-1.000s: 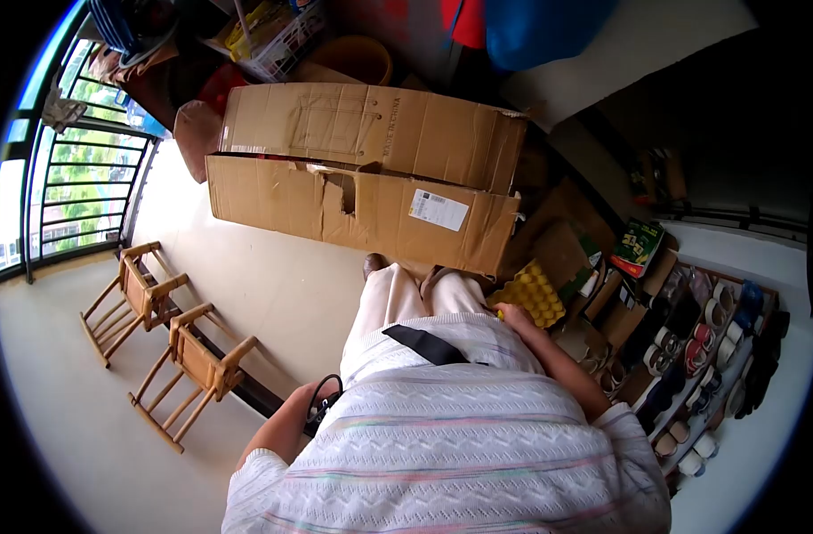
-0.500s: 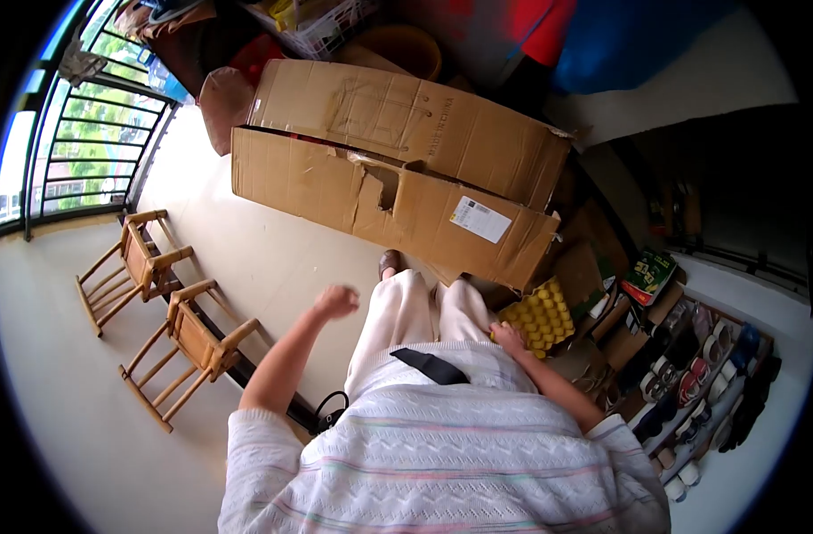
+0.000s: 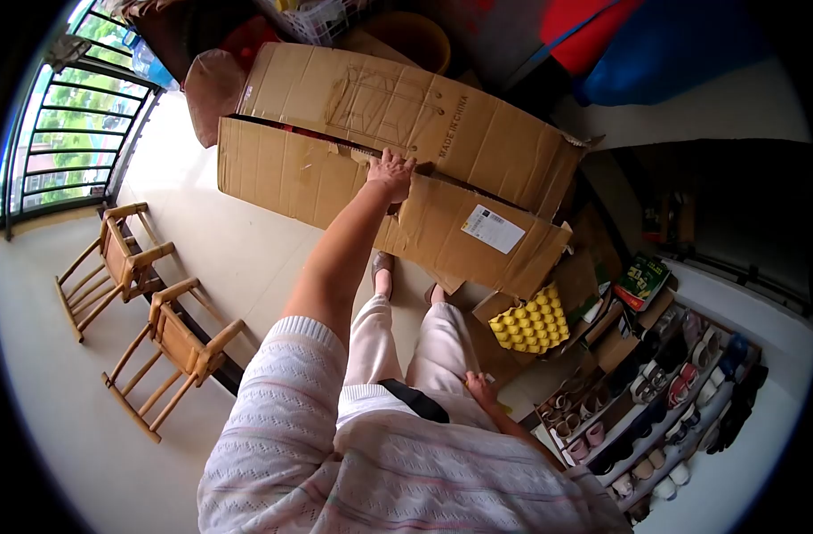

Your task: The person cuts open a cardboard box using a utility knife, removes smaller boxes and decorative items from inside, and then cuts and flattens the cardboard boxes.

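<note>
The pale floor (image 3: pixel 260 227) spreads under me, with a dark strip (image 3: pixel 226 374) running across its left side, partly hidden by two small wooden chairs (image 3: pixel 180 334) that stand there, one nearer me than the other. My feet (image 3: pixel 384 278), in brown shoes, rest on the floor in the middle. On my right, a low shoe rack (image 3: pixel 645 433) holds rows of footwear: pink shoes (image 3: pixel 587 440) toward its left end, red ones (image 3: pixel 682 384) farther right, white ones (image 3: pixel 672 481) along the near side.
</note>
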Action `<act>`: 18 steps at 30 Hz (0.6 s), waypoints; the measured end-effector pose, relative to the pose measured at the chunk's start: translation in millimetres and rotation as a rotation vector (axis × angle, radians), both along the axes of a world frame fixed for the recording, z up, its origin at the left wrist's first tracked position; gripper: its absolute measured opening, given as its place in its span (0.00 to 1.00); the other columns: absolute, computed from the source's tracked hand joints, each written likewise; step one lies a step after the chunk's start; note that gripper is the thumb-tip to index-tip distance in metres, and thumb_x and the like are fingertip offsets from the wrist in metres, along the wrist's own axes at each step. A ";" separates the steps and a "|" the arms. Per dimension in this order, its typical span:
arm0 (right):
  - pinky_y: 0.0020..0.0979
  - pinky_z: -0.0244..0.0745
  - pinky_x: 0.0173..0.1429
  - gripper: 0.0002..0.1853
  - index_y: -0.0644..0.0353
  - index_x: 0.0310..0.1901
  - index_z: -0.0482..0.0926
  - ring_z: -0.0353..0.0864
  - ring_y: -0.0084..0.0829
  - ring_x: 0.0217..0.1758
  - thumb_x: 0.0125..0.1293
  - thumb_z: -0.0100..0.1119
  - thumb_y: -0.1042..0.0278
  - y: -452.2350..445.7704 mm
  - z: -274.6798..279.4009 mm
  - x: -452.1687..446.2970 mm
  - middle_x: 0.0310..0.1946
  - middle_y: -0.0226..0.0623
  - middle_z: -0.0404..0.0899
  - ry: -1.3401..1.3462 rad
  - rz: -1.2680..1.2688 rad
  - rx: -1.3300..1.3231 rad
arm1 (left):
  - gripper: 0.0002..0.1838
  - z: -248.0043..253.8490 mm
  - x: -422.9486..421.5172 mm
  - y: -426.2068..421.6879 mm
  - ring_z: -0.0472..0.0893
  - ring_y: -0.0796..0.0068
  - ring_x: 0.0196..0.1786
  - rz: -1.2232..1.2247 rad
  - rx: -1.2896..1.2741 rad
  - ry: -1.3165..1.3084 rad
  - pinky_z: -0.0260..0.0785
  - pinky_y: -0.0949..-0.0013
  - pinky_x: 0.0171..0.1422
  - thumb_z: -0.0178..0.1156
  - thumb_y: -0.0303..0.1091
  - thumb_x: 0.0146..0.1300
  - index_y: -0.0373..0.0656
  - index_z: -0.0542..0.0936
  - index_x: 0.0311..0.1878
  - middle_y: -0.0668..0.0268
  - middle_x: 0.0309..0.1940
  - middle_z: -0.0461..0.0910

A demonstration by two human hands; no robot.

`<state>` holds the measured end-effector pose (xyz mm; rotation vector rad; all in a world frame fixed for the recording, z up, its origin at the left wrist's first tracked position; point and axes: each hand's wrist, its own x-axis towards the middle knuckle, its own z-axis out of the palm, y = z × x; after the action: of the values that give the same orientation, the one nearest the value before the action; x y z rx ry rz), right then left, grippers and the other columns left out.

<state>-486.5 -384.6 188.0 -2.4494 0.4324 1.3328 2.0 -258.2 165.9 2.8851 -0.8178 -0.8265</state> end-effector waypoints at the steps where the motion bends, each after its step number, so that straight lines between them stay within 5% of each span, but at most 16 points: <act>1: 0.48 0.74 0.39 0.08 0.54 0.38 0.69 0.78 0.49 0.38 0.63 0.43 0.62 2.3 -4.9 -3.9 0.36 0.49 0.73 -0.009 -0.022 0.000 | 0.26 1.8 1.8 1.0 0.61 0.57 0.63 0.006 0.034 0.075 0.56 0.50 0.60 0.51 0.32 0.54 0.51 0.66 0.60 0.58 0.57 0.67; 6: 0.48 0.73 0.42 0.09 0.54 0.39 0.71 0.77 0.49 0.40 0.62 0.42 0.62 10.1 -4.4 -8.3 0.36 0.49 0.74 -0.039 -0.211 0.031 | 0.19 16.7 -33.4 24.5 0.78 0.59 0.46 0.020 -0.004 0.151 0.54 0.46 0.62 0.48 0.31 0.55 0.54 0.76 0.50 0.58 0.37 0.80; 9: 0.47 0.72 0.44 0.12 0.52 0.42 0.73 0.77 0.49 0.41 0.61 0.43 0.61 4.8 6.3 -1.5 0.38 0.49 0.74 -0.094 -0.284 0.067 | 0.11 29.2 -87.8 67.4 0.78 0.58 0.31 -0.002 -0.217 -0.019 0.66 0.56 0.44 0.50 0.36 0.56 0.52 0.80 0.38 0.60 0.24 0.78; 12: 0.42 0.72 0.42 0.15 0.50 0.44 0.74 0.78 0.45 0.40 0.57 0.54 0.56 -11.7 20.0 -8.8 0.36 0.42 0.77 -0.218 -0.371 0.119 | 0.06 46.7 -143.2 112.2 0.76 0.59 0.33 -0.014 -0.233 0.076 0.65 0.55 0.40 0.52 0.34 0.54 0.46 0.76 0.25 0.61 0.23 0.75; 18: 0.37 0.74 0.39 0.12 0.57 0.41 0.75 0.80 0.45 0.36 0.54 0.59 0.66 -43.7 85.1 12.7 0.32 0.43 0.80 -0.435 -0.548 0.102 | 0.09 53.1 -219.9 159.1 0.76 0.62 0.40 -0.060 -0.008 0.295 0.63 0.60 0.48 0.50 0.32 0.53 0.51 0.78 0.35 0.61 0.30 0.77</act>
<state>-473.9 -428.3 273.1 -2.2144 0.8153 0.5693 -217.9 -99.1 219.1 2.6495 -0.8723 -1.2130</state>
